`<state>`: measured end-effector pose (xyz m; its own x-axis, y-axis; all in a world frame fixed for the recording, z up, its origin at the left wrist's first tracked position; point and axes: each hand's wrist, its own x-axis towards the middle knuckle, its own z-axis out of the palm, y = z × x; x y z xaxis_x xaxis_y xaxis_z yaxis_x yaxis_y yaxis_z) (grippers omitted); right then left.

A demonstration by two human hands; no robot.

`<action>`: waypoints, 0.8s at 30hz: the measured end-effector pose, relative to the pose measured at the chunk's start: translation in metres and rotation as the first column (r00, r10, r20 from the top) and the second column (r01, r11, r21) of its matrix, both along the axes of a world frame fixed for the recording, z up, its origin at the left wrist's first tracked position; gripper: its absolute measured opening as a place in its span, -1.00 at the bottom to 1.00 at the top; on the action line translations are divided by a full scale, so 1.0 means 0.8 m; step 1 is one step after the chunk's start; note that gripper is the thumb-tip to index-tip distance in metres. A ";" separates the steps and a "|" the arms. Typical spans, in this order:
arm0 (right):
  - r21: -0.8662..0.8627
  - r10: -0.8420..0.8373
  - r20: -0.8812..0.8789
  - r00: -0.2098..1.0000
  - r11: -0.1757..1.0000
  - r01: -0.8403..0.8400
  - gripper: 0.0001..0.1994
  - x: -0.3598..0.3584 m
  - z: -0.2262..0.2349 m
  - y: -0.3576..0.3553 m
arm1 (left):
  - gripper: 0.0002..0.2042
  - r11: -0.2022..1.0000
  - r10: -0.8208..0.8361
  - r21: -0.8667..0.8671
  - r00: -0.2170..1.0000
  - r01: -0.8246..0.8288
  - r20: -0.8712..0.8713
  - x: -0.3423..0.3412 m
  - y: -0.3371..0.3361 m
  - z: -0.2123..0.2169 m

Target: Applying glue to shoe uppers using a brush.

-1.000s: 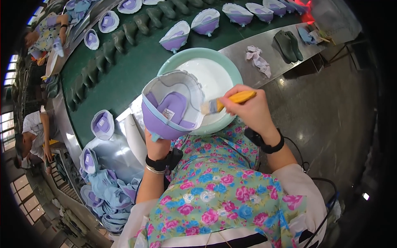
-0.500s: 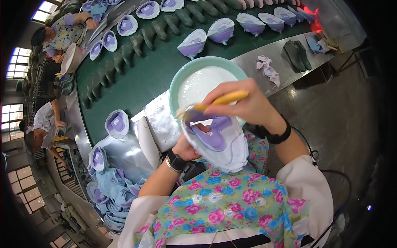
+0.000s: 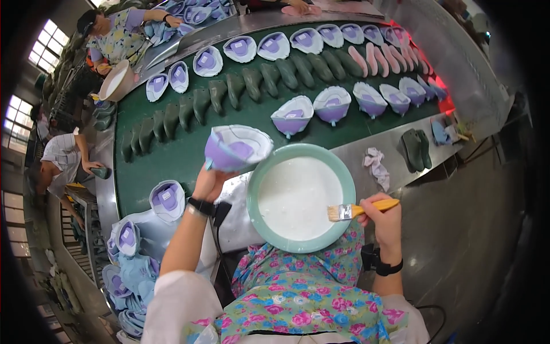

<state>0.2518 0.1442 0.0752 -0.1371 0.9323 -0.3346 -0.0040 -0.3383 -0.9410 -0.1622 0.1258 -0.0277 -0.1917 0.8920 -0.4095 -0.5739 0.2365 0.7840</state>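
My left hand [image 3: 209,183] grips a purple-and-white shoe upper [image 3: 230,156] from below, raised over the green work surface left of the basin. The upper's white inner side faces up. In my right hand [image 3: 382,222] is a flat paintbrush [image 3: 344,212] with a yellow handle, its bristles above the white liquid [image 3: 298,198]. That liquid fills much of a pale green basin [image 3: 256,215] in front of me. Whether the bristles touch the liquid, I cannot tell.
Similar uppers [image 3: 291,116] and dark green shoe lasts [image 3: 172,114] line the green surface [image 3: 154,169]. Pink foot-shaped pieces [image 3: 375,60] lie farther right. A stack of uppers [image 3: 129,275] is at left; a crumpled cloth [image 3: 375,166] and lasts [image 3: 413,150] sit right. Two people work at left.
My left hand has carried the upper forward and left, away from my lap. The brush has left the upper and moved right and down to the basin's right side.
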 end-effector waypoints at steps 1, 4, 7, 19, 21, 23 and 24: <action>-0.017 0.005 -0.015 1.000 1.000 -0.006 -0.90 -0.007 0.000 0.002 | -0.72 0.999 0.014 0.030 0.999 -0.012 -0.051 -0.018 0.022 -0.027; -0.018 0.030 0.033 0.999 0.999 -0.030 -0.90 -0.027 -0.002 0.008 | -0.74 0.996 0.080 0.059 0.990 -0.074 -0.115 -0.033 0.094 -0.112; -0.037 0.048 0.044 0.998 0.998 -0.046 -0.92 -0.055 -0.003 0.012 | -0.59 0.998 0.058 -0.045 0.995 -0.054 0.086 -0.029 0.125 -0.165; 0.164 0.127 0.088 0.988 0.976 -0.140 -0.71 -0.081 -0.006 0.015 | -0.16 0.782 -0.365 -0.182 -0.202 -0.596 -0.909 -0.278 -0.111 -0.092; 0.136 0.165 0.036 0.986 0.976 -0.168 -0.72 -0.103 -0.004 0.016 | -0.07 0.524 -0.584 -0.532 0.174 -0.665 -0.793 -0.358 -0.215 -0.132; 0.123 0.154 0.007 0.988 0.980 -0.153 -0.72 -0.112 0.002 0.016 | -0.43 0.576 -0.243 -0.684 0.705 -0.448 -0.666 -0.392 -0.259 -0.171; 0.086 0.188 0.048 0.981 0.978 -0.191 -0.73 -0.113 0.005 0.013 | -0.43 0.578 -0.244 -0.687 0.709 -0.441 -0.661 -0.383 -0.256 -0.177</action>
<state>0.1613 0.1548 0.0794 -0.3024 0.9173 -0.2592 0.0899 -0.2433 -0.9658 -0.4684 -0.0789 -0.1695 -0.7544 0.2440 -0.6094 -0.0800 0.8873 0.4542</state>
